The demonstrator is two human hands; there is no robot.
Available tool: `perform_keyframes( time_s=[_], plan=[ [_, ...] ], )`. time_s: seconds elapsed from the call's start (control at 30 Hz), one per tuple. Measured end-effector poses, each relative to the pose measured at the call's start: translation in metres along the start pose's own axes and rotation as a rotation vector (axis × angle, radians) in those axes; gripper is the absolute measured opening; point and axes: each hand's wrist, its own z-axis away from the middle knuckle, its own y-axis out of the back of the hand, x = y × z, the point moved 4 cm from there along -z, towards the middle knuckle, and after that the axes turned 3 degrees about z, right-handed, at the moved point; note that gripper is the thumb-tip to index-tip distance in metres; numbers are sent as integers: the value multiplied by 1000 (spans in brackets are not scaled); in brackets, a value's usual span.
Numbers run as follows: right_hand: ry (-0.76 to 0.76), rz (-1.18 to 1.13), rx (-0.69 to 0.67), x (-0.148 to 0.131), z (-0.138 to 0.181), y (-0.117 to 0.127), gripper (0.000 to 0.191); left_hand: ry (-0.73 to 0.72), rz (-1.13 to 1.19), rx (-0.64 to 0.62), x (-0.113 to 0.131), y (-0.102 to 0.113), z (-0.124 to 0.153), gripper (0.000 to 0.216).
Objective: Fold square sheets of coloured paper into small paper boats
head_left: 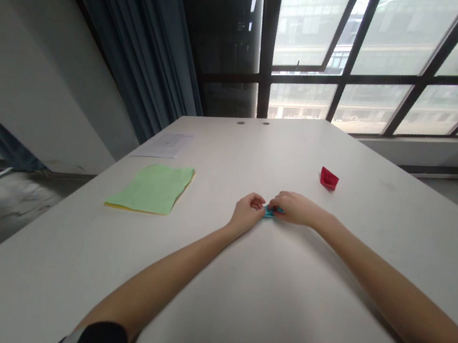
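Observation:
A small piece of folded blue paper point(268, 212) lies low over the white table, between my two hands. My left hand point(247, 212) has its fingers curled and grips the paper's left edge. From the other side, my right hand point(293, 208) pinches the paper, its fingers bent over the top and covering much of it. How the paper is folded underneath the fingers is hidden. Beyond my right hand sits a red folded-paper boat point(329, 179), apart from both hands.
Left of my hands is a stack of paper sheets point(152, 188), green on top with yellow showing beneath. A printed white sheet point(164, 145) lies behind it near the left edge of the white table point(231, 154). Windows point(301, 102) and a blue curtain point(146, 36) stand beyond.

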Motion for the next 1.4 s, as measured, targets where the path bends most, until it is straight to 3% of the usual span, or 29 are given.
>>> perform_keyframes(
  time_s=[0.23,0.7,1.07,1.4],
  plan=[
    [-25,16,-60,-6,0,0,22,16,-78,26,5,3,3,7],
    [-115,15,-142,3,0,-7,21,12,-156,2,4,1,4,12],
    [-105,-28,-149,3,2,-11,30,17,-145,-71,17,-3,8,17],
    [-120,-76,-129,10,4,-9,28,5,-122,-109,12,-4,7,19]
  ],
)
